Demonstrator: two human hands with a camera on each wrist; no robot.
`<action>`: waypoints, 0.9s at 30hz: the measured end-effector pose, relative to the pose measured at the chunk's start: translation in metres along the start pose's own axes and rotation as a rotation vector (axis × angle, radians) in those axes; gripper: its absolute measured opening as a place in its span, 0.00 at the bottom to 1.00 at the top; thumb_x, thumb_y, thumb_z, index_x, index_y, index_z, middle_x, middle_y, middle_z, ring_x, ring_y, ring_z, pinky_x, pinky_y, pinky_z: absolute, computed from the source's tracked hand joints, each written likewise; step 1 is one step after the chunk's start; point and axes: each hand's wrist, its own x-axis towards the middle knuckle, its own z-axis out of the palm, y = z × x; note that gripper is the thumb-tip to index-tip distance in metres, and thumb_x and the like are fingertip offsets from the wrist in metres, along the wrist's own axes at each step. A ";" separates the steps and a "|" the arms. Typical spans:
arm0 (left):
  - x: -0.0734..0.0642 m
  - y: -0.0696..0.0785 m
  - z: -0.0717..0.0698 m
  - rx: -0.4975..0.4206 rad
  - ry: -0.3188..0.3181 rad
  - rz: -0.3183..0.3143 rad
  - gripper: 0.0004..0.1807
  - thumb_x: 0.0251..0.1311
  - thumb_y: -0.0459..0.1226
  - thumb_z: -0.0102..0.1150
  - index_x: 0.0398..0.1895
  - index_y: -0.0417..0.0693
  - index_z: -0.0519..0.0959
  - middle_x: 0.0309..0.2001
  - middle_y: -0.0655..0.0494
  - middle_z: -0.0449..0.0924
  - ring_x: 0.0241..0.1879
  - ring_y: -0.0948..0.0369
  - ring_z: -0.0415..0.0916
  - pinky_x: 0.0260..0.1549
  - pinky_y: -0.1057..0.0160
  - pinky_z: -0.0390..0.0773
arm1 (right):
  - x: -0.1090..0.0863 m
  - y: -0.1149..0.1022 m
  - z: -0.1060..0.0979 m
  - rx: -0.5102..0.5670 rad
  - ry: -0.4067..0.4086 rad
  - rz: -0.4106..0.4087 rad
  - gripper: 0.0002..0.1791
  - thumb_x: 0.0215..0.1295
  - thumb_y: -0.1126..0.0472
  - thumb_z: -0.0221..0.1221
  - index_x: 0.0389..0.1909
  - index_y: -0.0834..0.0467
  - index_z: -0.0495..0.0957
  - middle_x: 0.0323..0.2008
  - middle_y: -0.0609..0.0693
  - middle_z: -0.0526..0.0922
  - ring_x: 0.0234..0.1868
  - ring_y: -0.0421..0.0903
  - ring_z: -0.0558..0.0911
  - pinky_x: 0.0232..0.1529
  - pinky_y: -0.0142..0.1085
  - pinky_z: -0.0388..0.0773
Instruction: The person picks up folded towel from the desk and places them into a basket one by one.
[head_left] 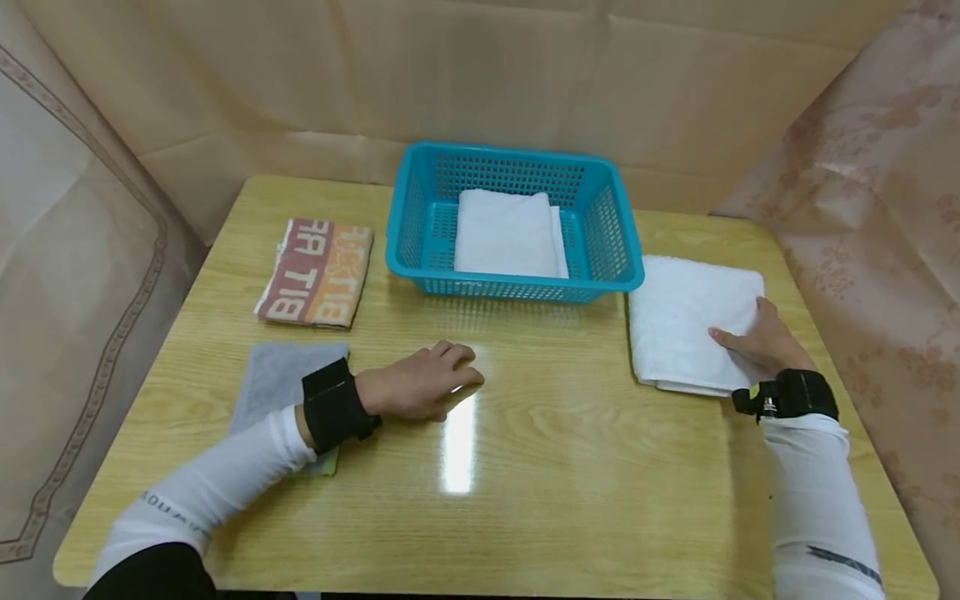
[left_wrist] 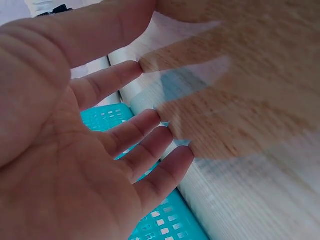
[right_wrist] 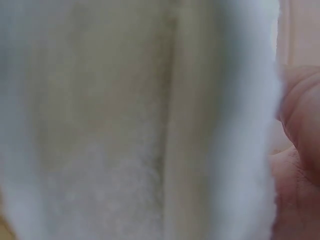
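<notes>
At the right of the table lies a folded white towel. My right hand grips its right edge, the thumb on top and the other fingers partly hidden. In the right wrist view the white towel fills most of the picture, blurred, with the thumb at the right. My left hand is palm down at the table's middle, holding nothing. Its loosely bent fingertips touch the glossy tabletop in the left wrist view, where the left palm shows.
A blue plastic basket stands at the back with a folded white towel inside. To its left lies a folded red and orange patterned towel. A grey towel lies partly under my left forearm. Cloth hangs behind the table.
</notes>
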 end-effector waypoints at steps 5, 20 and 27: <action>0.000 0.000 -0.001 -0.024 -0.015 -0.011 0.33 0.61 0.38 0.69 0.68 0.47 0.68 0.69 0.38 0.59 0.66 0.42 0.60 0.54 0.43 0.72 | -0.004 0.001 0.003 -0.008 0.004 -0.028 0.64 0.68 0.37 0.55 0.71 0.77 0.22 0.69 0.84 0.35 0.70 0.80 0.44 0.67 0.68 0.45; -0.001 0.001 -0.004 -0.031 0.005 -0.004 0.33 0.60 0.37 0.70 0.67 0.45 0.68 0.68 0.36 0.59 0.66 0.41 0.60 0.52 0.42 0.73 | -0.016 -0.007 0.003 0.009 -0.021 0.004 0.67 0.66 0.33 0.56 0.72 0.73 0.19 0.71 0.80 0.30 0.72 0.78 0.40 0.68 0.68 0.42; -0.001 0.001 -0.003 -0.026 0.016 0.010 0.33 0.59 0.37 0.70 0.66 0.45 0.69 0.68 0.36 0.60 0.66 0.41 0.60 0.51 0.42 0.73 | -0.020 -0.007 0.007 0.034 -0.026 0.040 0.68 0.65 0.34 0.57 0.73 0.71 0.18 0.71 0.79 0.29 0.72 0.77 0.38 0.68 0.68 0.41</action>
